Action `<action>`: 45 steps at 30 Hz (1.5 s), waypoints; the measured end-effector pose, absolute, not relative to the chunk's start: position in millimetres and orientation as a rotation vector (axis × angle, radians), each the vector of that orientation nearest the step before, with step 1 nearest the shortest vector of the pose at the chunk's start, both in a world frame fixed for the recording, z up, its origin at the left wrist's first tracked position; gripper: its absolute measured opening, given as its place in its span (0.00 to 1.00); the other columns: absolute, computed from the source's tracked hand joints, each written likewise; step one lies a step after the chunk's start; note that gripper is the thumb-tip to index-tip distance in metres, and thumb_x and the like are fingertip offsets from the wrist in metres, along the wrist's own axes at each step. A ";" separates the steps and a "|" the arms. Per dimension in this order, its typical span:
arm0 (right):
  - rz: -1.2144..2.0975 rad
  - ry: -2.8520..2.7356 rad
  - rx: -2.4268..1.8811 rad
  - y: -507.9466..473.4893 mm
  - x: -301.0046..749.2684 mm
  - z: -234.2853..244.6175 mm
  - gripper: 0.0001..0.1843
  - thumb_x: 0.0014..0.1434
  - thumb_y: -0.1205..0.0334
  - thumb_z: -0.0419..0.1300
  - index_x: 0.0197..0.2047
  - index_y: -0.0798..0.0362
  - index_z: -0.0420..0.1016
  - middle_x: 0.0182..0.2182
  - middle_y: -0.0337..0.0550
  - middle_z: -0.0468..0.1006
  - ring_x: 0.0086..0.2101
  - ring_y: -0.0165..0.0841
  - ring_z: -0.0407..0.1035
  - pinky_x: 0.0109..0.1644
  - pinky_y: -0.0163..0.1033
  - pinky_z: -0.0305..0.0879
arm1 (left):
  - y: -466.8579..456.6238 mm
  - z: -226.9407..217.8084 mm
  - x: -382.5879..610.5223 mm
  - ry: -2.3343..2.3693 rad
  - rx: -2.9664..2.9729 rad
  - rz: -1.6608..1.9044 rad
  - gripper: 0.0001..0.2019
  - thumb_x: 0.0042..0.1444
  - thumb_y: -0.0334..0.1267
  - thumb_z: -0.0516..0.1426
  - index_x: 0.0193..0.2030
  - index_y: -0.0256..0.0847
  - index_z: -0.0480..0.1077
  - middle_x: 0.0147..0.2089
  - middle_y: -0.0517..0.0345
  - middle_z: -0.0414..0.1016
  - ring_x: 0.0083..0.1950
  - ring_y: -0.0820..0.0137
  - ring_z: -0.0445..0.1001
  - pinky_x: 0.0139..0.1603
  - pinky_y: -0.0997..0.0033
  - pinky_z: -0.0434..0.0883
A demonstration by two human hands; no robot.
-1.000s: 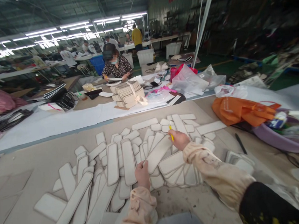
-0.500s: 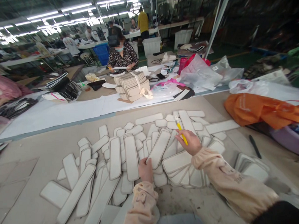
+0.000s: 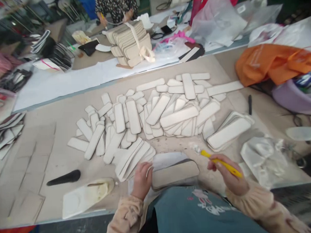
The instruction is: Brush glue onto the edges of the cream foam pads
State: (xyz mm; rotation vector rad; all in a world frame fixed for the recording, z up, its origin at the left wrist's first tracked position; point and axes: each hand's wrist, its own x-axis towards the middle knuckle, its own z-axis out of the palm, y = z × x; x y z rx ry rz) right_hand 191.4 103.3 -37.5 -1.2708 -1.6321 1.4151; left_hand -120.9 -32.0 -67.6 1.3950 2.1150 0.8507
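Note:
My right hand (image 3: 231, 175) grips a brush (image 3: 220, 161) with a yellow handle; its pale, blurred head points left above the table. My left hand (image 3: 141, 180) is closed at the left end of a long, round-ended beige strip (image 3: 176, 174), which lies at the table's near edge. A thin, pale curled edge shows at its fingertips. Beside that hand fans a stack of white strips (image 3: 133, 157). Beyond lies a wide heap of similar pale strips (image 3: 159, 109), overlapping at many angles.
A dark tapered tool (image 3: 64, 178) and a cut-open white container (image 3: 88, 196) lie at left. Crumpled clear plastic (image 3: 263, 160), a purple basin (image 3: 296, 96) and an orange bag (image 3: 274, 63) are at right. Across the table, a person (image 3: 116, 10) works behind tied bundles (image 3: 130, 42).
My view has tilted down. Both hands have come back from the heap to the table's near edge, the right still with the brush. The strip beside my left hand earlier lies in the heap.

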 end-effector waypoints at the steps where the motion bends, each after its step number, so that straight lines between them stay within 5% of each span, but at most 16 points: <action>1: 1.506 -1.649 -1.248 88.6 193.6 -41.5 0.13 0.60 0.52 0.51 0.43 0.50 0.68 0.25 0.40 0.74 0.25 0.32 0.68 0.29 0.37 0.65 | -57.4 -75.1 -114.5 2.146 1.407 0.791 0.10 0.56 0.38 0.54 0.42 0.44 0.73 0.43 0.49 0.72 0.48 0.63 0.69 0.53 0.61 0.65; 13: 1.880 -1.973 -0.895 17.8 113.7 -51.8 0.15 0.62 0.51 0.47 0.36 0.51 0.69 0.21 0.35 0.74 0.25 0.29 0.69 0.33 0.33 0.63 | -138.2 -114.9 -79.4 2.190 1.608 0.590 0.16 0.57 0.30 0.49 0.47 0.46 0.73 0.47 0.48 0.70 0.48 0.65 0.69 0.50 0.63 0.69; 26: 1.752 -2.043 -1.003 -3.0 83.1 -75.2 0.14 0.62 0.52 0.48 0.38 0.51 0.70 0.21 0.35 0.74 0.25 0.29 0.70 0.33 0.33 0.63 | -137.8 -120.6 -86.9 2.172 1.638 0.452 0.15 0.58 0.33 0.48 0.46 0.46 0.74 0.42 0.49 0.73 0.43 0.65 0.71 0.45 0.66 0.69; 41: 1.171 -1.947 -1.484 17.5 184.5 -60.9 0.13 0.61 0.51 0.49 0.37 0.51 0.68 0.21 0.36 0.71 0.24 0.30 0.68 0.32 0.33 0.64 | -134.5 -124.9 -94.7 2.163 1.956 0.341 0.12 0.59 0.32 0.50 0.42 0.43 0.73 0.36 0.53 0.73 0.37 0.69 0.70 0.38 0.71 0.69; 45: 1.318 -1.928 -1.349 -3.8 152.7 -51.0 0.12 0.62 0.53 0.49 0.36 0.51 0.67 0.21 0.36 0.71 0.24 0.29 0.68 0.33 0.32 0.64 | -133.1 -125.1 -95.9 2.135 1.985 0.336 0.11 0.58 0.31 0.51 0.42 0.42 0.73 0.35 0.54 0.73 0.37 0.68 0.70 0.38 0.71 0.68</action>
